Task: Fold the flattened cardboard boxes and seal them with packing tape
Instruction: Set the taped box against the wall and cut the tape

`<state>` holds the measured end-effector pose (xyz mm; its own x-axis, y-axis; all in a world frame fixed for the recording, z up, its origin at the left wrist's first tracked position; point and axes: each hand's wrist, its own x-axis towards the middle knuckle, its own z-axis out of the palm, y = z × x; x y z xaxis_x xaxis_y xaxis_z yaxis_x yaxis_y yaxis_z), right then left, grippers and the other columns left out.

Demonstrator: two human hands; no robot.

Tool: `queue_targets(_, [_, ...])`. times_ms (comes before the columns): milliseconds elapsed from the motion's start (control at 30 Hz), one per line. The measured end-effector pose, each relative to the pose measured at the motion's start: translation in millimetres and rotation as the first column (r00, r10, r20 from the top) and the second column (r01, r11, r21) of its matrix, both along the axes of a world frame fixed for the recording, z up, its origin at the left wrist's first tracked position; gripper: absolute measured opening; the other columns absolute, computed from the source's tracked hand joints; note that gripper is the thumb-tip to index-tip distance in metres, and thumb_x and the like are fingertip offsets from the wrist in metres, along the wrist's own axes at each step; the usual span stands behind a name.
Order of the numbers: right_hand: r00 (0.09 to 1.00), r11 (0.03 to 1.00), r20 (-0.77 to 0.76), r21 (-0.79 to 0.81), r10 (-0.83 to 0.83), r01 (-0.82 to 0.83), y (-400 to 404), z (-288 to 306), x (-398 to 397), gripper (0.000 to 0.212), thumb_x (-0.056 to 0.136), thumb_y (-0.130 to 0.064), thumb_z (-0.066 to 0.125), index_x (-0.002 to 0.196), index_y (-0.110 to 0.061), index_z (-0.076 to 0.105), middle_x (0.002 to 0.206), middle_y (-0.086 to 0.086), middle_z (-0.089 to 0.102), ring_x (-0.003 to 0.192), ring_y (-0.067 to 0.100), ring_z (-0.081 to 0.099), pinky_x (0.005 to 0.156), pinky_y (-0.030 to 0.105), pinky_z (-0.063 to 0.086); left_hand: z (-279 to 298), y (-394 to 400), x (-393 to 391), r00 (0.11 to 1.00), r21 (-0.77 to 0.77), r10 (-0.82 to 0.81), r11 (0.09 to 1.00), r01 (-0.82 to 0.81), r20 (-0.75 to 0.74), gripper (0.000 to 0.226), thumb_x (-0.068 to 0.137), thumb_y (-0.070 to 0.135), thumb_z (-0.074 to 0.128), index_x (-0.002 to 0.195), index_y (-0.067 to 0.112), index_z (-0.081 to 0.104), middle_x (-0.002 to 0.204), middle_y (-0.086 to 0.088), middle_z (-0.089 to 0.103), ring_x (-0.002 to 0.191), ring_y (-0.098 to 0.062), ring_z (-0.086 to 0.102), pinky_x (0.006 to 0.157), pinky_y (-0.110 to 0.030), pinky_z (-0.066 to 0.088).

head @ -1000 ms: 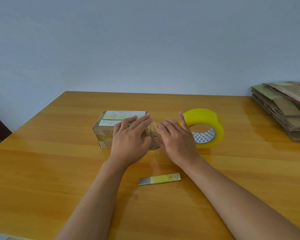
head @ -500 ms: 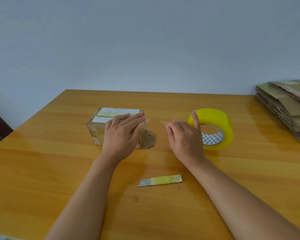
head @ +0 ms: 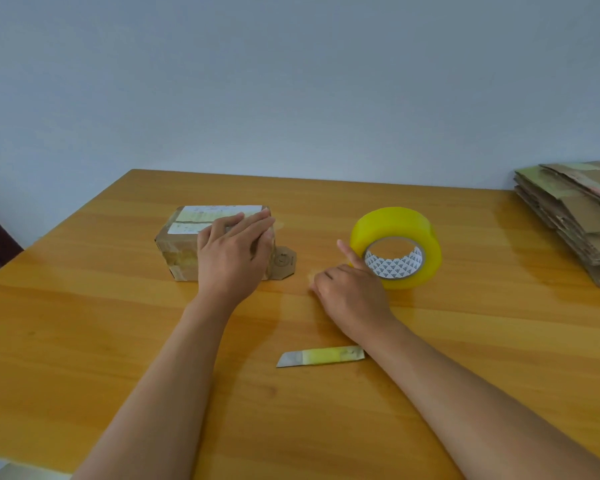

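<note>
Left hand (head: 234, 252) lies flat with straight fingers on the folded box (head: 184, 244), left of centre; its contents are hidden. Right hand (head: 352, 289), fingers curled, holds nothing I can make out beside the tape roll (head: 395, 247). An end flap (head: 284, 263) sticks out and could spring open untaped.

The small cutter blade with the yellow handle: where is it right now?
In the head view, the small cutter blade with the yellow handle lies flat on the wooden table, near the front, untouched between the forearms, nearer than the yellow tape roll.
</note>
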<state>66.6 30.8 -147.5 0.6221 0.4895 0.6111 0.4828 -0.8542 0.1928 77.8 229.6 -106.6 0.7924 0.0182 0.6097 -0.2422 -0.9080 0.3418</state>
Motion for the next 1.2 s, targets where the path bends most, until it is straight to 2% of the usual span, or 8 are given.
queue_targets(167, [0.998, 0.999, -0.066, -0.053, -0.008, 0.005, 2, 3, -5, 0.059, 0.099, -0.050, 0.046, 0.058, -0.013, 0.067, 0.054, 0.001, 0.058, 0.056, 0.022, 0.061, 0.119, 0.038, 0.020, -2, -1, 0, 1.000, -0.017, 0.005, 1.000, -0.005, 0.026, 0.040, 0.097, 0.044, 0.039, 0.118, 0.034, 0.071, 0.127, 0.019, 0.065, 0.125, -0.019, 0.052, 0.103, -0.035, 0.028])
queue_targets(333, [0.957, 0.988, -0.283, -0.153, -0.066, 0.023, 4, 16, -24, 0.085, 0.098, -0.065, 0.008, 0.096, -0.014, 0.076, 0.099, 0.000, 0.073, 0.100, 0.018, 0.066, 0.120, 0.033, -0.012, -3, -1, -1, 1.000, -0.010, 0.002, 1.000, -0.002, 0.030, 0.039, 0.097, 0.043, 0.040, 0.119, 0.034, 0.071, 0.127, 0.019, 0.065, 0.125, -0.019, 0.051, 0.102, -0.035, 0.028])
queue_targets(500, [0.921, 0.990, -0.382, -0.140, -0.070, 0.017, 4, 25, -29, 0.096, 0.093, -0.074, -0.001, 0.104, -0.016, 0.074, 0.105, -0.002, 0.070, 0.104, 0.015, 0.064, 0.120, 0.034, -0.014, -3, 0, 0, 1.000, -0.010, 0.005, 1.000, -0.005, 0.026, 0.038, 0.097, 0.044, 0.040, 0.119, 0.034, 0.071, 0.127, 0.020, 0.065, 0.125, -0.019, 0.052, 0.102, -0.036, 0.029])
queue_targets(633, [0.917, 0.997, -0.396, -0.077, -0.041, 0.012, 8, 24, -29, 0.089, 0.095, -0.072, 0.005, 0.105, -0.015, 0.073, 0.105, -0.001, 0.071, 0.104, 0.016, 0.064, 0.123, 0.036, -0.003, -3, 1, 0, 1.000, 0.002, -0.001, 1.000, 0.001, 0.010, 0.039, 0.097, 0.044, 0.040, 0.119, 0.034, 0.070, 0.128, 0.020, 0.064, 0.126, -0.018, 0.051, 0.102, -0.037, 0.029])
queue_targets(733, [0.940, 0.975, -0.337, 0.221, 0.051, 0.026, 15, 32, -29, 0.058, 0.102, -0.053, 0.033, 0.113, -0.009, 0.070, 0.110, 0.005, 0.071, 0.103, 0.023, 0.066, 0.109, 0.037, 0.037, -1, 2, -1, 1.000, -0.002, -0.011, 1.000, 0.011, -0.016, 0.042, 0.096, 0.046, 0.036, 0.121, 0.035, 0.069, 0.130, 0.021, 0.062, 0.128, -0.017, 0.049, 0.103, -0.036, 0.028])
queue_targets(900, [0.635, 0.574, -0.644, 0.735, 0.427, 0.360, 46, 60, -6, 0.035, 0.103, -0.035, 0.046, 0.133, -0.018, 0.056, 0.118, -0.002, 0.065, 0.106, 0.015, 0.062, 0.093, 0.037, 0.052, 5, 0, -5, 0.994, -0.062, -0.054, 0.997, 0.048, -0.092, 0.062, 0.088, 0.041, 0.018, 0.128, 0.036, 0.065, 0.140, 0.022, 0.055, 0.132, -0.012, 0.042, 0.108, -0.035, 0.023])
queue_targets(1033, [0.485, 0.210, -0.596, 0.742, 0.640, 0.636, 65, 68, 20, 0.029, 0.102, -0.037, 0.052, 0.100, -0.011, 0.063, 0.084, 0.008, 0.066, 0.073, 0.019, 0.062, 0.064, 0.031, 0.054, 5, 3, -7, 0.991, -0.072, -0.072, 0.995, 0.064, -0.114, 0.066, 0.087, 0.040, 0.013, 0.132, 0.038, 0.061, 0.143, 0.025, 0.050, 0.134, -0.009, 0.038, 0.108, -0.030, 0.019])
queue_targets(1200, [0.424, 0.095, -0.536, 0.694, 0.730, 0.713, 76, 69, 32, 0.030, 0.100, -0.037, 0.056, 0.089, -0.010, 0.064, 0.069, 0.004, 0.057, 0.062, 0.018, 0.052, 0.054, 0.026, 0.044, 7, 2, -8, 0.989, -0.075, -0.072, 0.995, 0.063, -0.125, 0.067, 0.087, 0.039, 0.012, 0.135, 0.039, 0.059, 0.144, 0.024, 0.050, 0.134, -0.008, 0.037, 0.107, -0.028, 0.019])
